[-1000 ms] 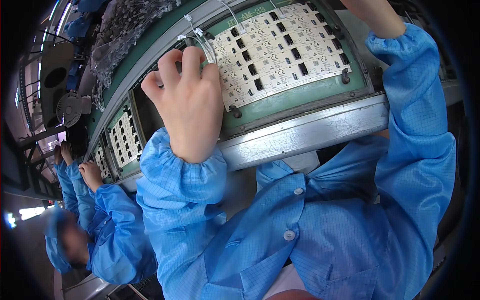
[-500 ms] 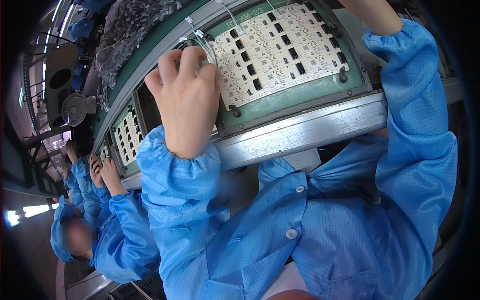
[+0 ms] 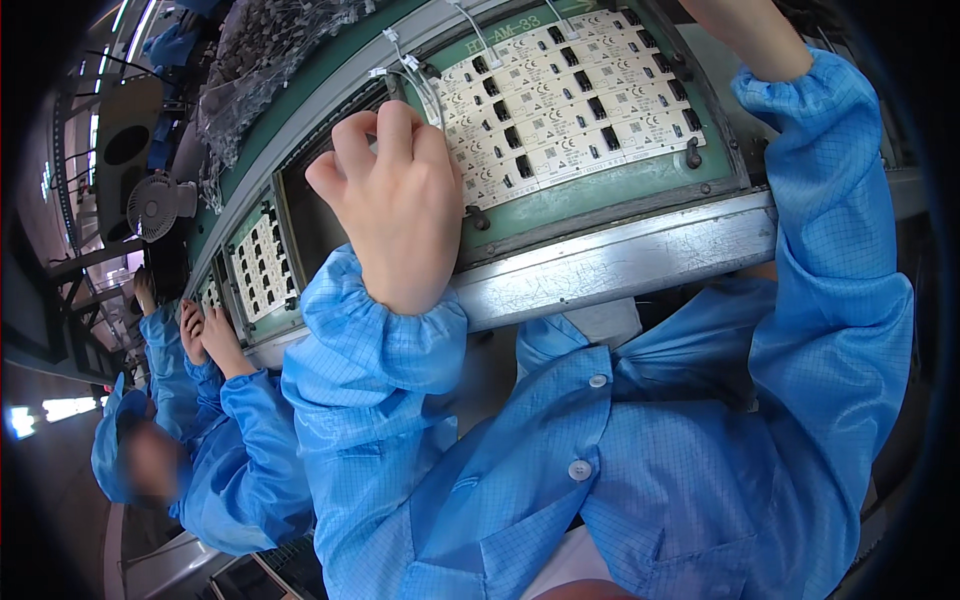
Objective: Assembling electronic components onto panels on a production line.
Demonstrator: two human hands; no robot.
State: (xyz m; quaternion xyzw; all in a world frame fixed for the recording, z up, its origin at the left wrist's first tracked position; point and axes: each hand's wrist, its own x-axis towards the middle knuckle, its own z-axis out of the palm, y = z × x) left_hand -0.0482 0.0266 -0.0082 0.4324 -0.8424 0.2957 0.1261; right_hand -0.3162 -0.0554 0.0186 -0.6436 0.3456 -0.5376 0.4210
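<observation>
My left hand [image 3: 403,205] is at the left edge of a green fixture [image 3: 610,178], its fingers bent down and its fingertips hidden. Whether it grips the edge or something small, I cannot make out. A white circuit board panel [image 3: 560,110] with rows of black connectors lies in the fixture. White cables [image 3: 422,92] with small plugs run over the panel's upper left corner, close to my left fingers. Of my right hand [image 3: 755,40] only the wrist end shows at the top right, beyond the fixture; its fingers are out of the picture.
A metal rail [image 3: 620,248] runs along the near side. Another fixture with a white panel [image 3: 262,265] sits further left, where a co-worker's hands [image 3: 210,335] are. Bagged cables [image 3: 275,65] lie at the back, and a small fan [image 3: 152,212] stands at the far left.
My left hand has shifted right, its fingers closer over the fixture's edge. The fixture and panel appear slightly further right. My right wrist has hardly moved.
</observation>
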